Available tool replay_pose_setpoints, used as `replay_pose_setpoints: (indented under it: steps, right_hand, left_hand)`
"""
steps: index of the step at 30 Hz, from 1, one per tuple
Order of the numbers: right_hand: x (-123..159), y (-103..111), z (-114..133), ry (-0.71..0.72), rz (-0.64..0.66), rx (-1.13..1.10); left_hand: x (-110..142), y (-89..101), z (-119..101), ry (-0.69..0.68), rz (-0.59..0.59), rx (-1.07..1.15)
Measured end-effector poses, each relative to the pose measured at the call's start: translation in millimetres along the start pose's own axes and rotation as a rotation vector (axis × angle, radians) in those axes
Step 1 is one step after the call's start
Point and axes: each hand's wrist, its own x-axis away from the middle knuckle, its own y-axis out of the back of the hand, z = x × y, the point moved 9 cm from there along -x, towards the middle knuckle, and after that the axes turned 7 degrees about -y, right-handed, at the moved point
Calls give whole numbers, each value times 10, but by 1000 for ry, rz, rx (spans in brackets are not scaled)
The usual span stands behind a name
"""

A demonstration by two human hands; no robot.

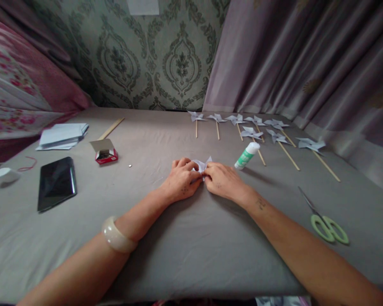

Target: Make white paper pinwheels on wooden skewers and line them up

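Near the middle of the table, my left hand (184, 176) and my right hand (221, 178) meet over a small folded white paper pinwheel (208, 162). Both have their fingers closed on it, and they cover most of the paper. Just right of my right hand a glue stick (247, 155) with a green and white label stands tilted, its white cap on. Behind it lie several finished paper pinwheels (251, 133) on wooden sticks.
Scissors (326, 225) with green handles lie at the right. On the left are a black phone or tablet (57, 183), an opened red box (106, 157), a small metal piece (130, 165), wooden sticks (112, 129) and a stack of white paper (63, 135). Curtains (274, 55) border the right side.
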Motion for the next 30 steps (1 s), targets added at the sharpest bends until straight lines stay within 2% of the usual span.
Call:
replay_pose_setpoints:
  steps: [4, 14, 19, 25, 30]
  right_hand:
    - [-143, 17, -25, 12, 72, 37]
    - [-128, 5, -31, 7, 39, 20]
    - [-148, 4, -121, 6, 50, -94]
    - [-132, -12, -184, 63, -1, -287]
    - [-57, 49, -470, -57, -70, -502]
  left_hand:
    - [9, 29, -18, 10, -11, -19]
    - [11, 58, 10, -14, -55, -39]
    - [10, 83, 44, 26, -67, -69]
    - [28, 72, 149, 180, -18, -91]
    - [40, 81, 200, 257, -11, -34]
